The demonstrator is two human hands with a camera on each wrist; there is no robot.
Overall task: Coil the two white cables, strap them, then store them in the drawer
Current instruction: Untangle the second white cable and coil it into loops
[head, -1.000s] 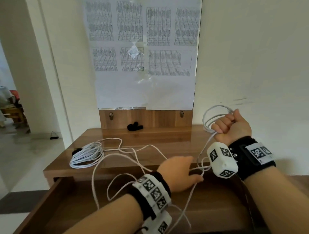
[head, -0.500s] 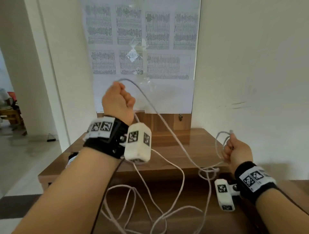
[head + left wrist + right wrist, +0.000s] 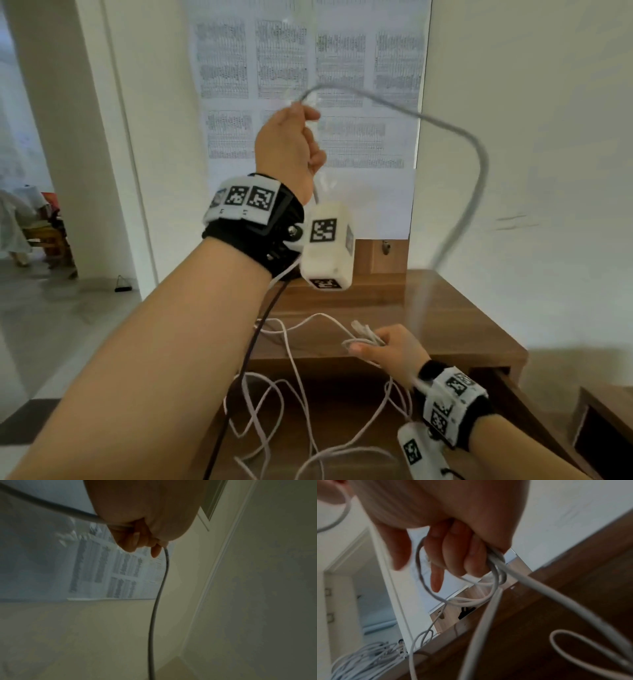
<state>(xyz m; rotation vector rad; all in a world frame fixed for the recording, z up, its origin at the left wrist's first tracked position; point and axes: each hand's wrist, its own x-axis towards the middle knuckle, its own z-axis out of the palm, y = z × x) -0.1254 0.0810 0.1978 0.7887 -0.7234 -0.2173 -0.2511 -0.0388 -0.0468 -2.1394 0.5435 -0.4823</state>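
Above the brown wooden desk [image 3: 445, 318], the raised left hand [image 3: 291, 147] pinches the thin white cable [image 3: 472, 144], which arcs rightward and down to the right hand [image 3: 390, 349], fingers curled round its small coil, just over the desk's front edge.

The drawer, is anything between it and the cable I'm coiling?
Nothing solid blocks the open drawer below the right hand. But loose cable loops trail over it, the left hand holds a raised stretch, and no strap is on yet.
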